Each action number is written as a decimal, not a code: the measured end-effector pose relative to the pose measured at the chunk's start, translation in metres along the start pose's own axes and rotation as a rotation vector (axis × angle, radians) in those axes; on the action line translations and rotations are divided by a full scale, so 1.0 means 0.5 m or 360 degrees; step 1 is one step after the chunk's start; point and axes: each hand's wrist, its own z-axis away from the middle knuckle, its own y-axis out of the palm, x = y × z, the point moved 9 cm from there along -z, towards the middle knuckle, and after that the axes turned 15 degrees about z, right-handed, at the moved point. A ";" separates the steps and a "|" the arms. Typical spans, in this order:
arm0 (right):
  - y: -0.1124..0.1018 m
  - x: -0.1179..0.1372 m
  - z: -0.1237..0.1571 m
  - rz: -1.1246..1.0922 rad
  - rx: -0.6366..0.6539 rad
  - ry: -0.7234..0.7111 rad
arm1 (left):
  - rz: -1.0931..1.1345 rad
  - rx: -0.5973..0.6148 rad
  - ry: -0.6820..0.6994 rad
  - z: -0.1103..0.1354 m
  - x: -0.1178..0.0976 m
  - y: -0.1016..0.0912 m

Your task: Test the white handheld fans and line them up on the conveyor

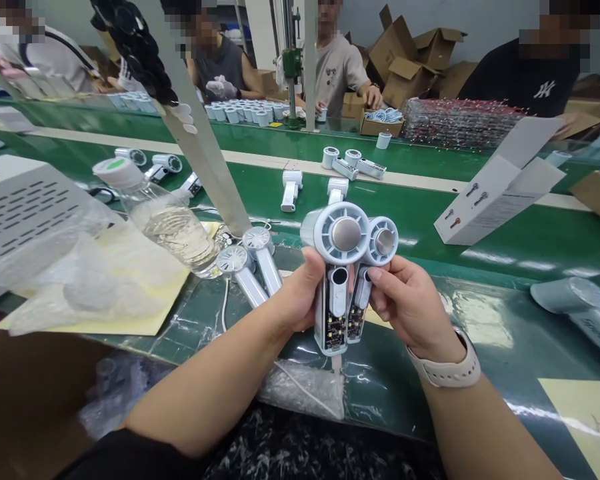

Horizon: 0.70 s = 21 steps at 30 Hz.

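Note:
Two light-blue handheld fans are held up side by side in front of me. My left hand [305, 293] is wrapped round the handle of the nearer, larger-looking fan [334, 253], whose open handle shows a dark circuit board and a white cable plugged in at the bottom. My right hand [410, 300] grips the second fan [380, 241] just behind it, thumb near its button; its circuit board shows too. Both heads have a round silver centre. To the left, two more handheld fans [240, 267] lie on the bench, partly behind my left forearm.
A green conveyor [400, 200] carries several fan bodies and an upright white box [495, 193]. On the left are a plastic bottle [170, 227], a vented white machine [25, 220] and a metal post [205, 160]. A fan [575, 300] lies at right. Several people sit opposite.

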 end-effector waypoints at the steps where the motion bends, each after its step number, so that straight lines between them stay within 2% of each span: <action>1: 0.000 -0.001 -0.001 -0.0012 0.0008 0.0011 | -0.0157 0.0071 -0.0034 0.002 0.002 0.010; 4: 0.000 -0.004 -0.002 -0.0050 0.0029 0.0049 | -0.0439 0.0175 -0.0035 0.004 0.001 0.028; 6: 0.001 -0.005 -0.002 -0.0058 0.0040 0.0081 | -0.0470 0.0182 -0.0017 0.000 0.000 0.031; 12: 0.007 -0.001 -0.003 -0.0136 0.0129 0.0106 | -0.0459 0.0381 -0.0012 -0.006 0.009 0.060; 17: 0.010 -0.004 -0.005 -0.0213 0.0166 0.0110 | -0.0472 0.0367 -0.0079 -0.005 0.014 0.060; 21: 0.010 -0.006 -0.005 -0.0243 0.0139 0.0088 | -0.0478 0.0247 -0.0023 -0.008 0.005 0.038</action>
